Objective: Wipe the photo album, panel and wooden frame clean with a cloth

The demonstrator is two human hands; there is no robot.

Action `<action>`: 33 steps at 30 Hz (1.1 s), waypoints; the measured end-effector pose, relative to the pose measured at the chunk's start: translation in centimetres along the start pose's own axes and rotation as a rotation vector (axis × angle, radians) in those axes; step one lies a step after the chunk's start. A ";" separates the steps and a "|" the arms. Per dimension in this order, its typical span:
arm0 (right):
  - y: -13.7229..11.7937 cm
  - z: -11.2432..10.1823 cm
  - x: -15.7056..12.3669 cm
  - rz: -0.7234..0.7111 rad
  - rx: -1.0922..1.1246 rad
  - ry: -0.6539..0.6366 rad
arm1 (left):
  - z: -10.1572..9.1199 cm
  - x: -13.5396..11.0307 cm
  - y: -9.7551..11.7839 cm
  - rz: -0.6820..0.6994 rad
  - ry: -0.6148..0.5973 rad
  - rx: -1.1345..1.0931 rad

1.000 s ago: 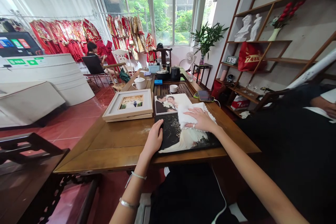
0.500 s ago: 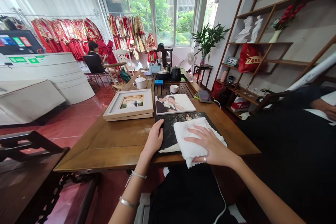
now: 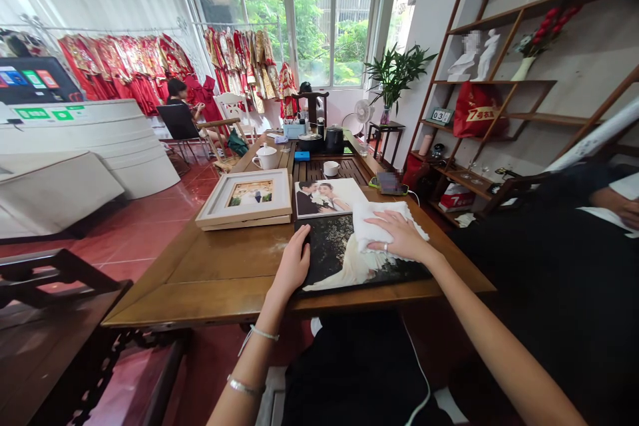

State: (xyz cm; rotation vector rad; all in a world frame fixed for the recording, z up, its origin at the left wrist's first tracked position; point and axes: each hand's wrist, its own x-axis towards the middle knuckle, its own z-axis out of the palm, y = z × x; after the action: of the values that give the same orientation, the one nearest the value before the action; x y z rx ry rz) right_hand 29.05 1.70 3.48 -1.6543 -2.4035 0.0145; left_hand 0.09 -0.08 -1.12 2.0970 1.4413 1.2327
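Note:
A dark photo panel (image 3: 327, 246) with a pale, flowing dress in its picture lies flat at the table's near edge. My left hand (image 3: 295, 258) holds the panel by its left edge, fingers together along the border. On the panel's upper right rests a folded white cloth (image 3: 367, 226), which hides that part of the picture. My right hand (image 3: 399, 236) is on the cloth, pressing it down with the fingers spread over it. Just beyond lies a lighter photo panel (image 3: 327, 203) of a couple, its right corner covered by the cloth.
Framed pictures (image 3: 210, 206) are stacked to the left on the wooden table (image 3: 214, 279). Farther back stand a lidded white cup (image 3: 267, 158), a small white cup (image 3: 331, 169) and a black kettle (image 3: 334, 140). A phone (image 3: 392, 183) sits at right. Another person (image 3: 549, 266) is close on the right.
My right hand has slid the cloth away from me and slightly right, up to the panel's far right corner. More of the dress shows. My left hand stays put.

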 end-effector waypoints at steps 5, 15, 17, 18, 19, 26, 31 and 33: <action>-1.4 0.0 0.8 0.035 -0.024 -0.002 | 0.1 0.0 0.0 -0.018 0.014 0.012; -5.5 -1.0 -6.0 -0.365 0.113 -0.061 | 0.3 0.0 -0.6 -0.014 0.031 0.036; -5.1 -1.5 -6.5 -0.396 0.128 -0.086 | 0.2 0.1 -0.6 -0.016 0.020 0.031; -4.7 -1.6 -6.5 -0.392 0.131 -0.092 | 0.2 0.1 -0.6 -0.016 0.017 0.028; -4.3 -1.6 -6.3 -0.375 0.130 -0.093 | 0.2 0.1 -0.5 -0.018 0.014 0.027; -2.6 -0.1 -1.6 -0.116 0.049 -0.015 | 0.1 0.2 -0.6 -0.030 -0.009 0.027; -3.9 0.6 1.7 -0.008 0.001 -0.005 | 0.2 0.2 -0.7 -0.029 -0.012 0.024; -4.6 0.7 2.0 -0.005 -0.001 0.002 | 0.2 0.2 -0.5 -0.035 -0.016 0.026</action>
State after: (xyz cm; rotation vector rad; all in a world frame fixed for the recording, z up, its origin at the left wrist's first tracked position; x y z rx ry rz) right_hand 23.97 1.94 3.76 -1.6483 -2.4069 0.0107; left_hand -0.09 0.33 -1.51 2.0845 1.4883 1.1874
